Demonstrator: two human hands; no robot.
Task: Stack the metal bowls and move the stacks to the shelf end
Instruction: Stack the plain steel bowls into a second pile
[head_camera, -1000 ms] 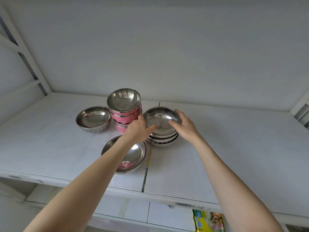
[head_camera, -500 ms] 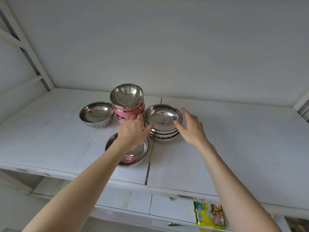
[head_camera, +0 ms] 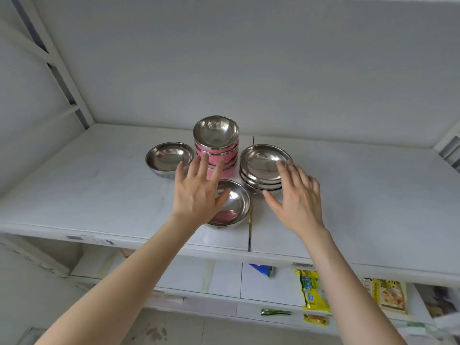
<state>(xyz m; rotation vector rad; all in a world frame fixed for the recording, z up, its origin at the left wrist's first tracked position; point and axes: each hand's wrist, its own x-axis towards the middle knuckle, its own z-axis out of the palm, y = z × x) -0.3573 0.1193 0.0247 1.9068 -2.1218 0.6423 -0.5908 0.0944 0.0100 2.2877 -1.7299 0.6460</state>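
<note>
A stack of pink-sided metal bowls (head_camera: 216, 145) stands at the middle of the white shelf (head_camera: 99, 195). To its right sits a low stack of shallow steel bowls (head_camera: 263, 165). A single steel bowl (head_camera: 169, 159) rests to the left, and another single steel bowl (head_camera: 235, 205) lies nearer the front edge. My left hand (head_camera: 199, 192) hovers with fingers spread over the front bowl, fingertips near the pink stack. My right hand (head_camera: 297, 197) is spread just in front and right of the shallow stack, holding nothing.
The shelf runs wide to left and right, with a seam (head_camera: 249, 220) down its middle and white frame posts at both ends. A lower shelf holds yellow snack packets (head_camera: 311, 290) and other packages (head_camera: 388, 295).
Both hands have let go of the shallow stack and drawn back toward me with fingers spreading. The view has tilted down, showing more of the lower shelf.
</note>
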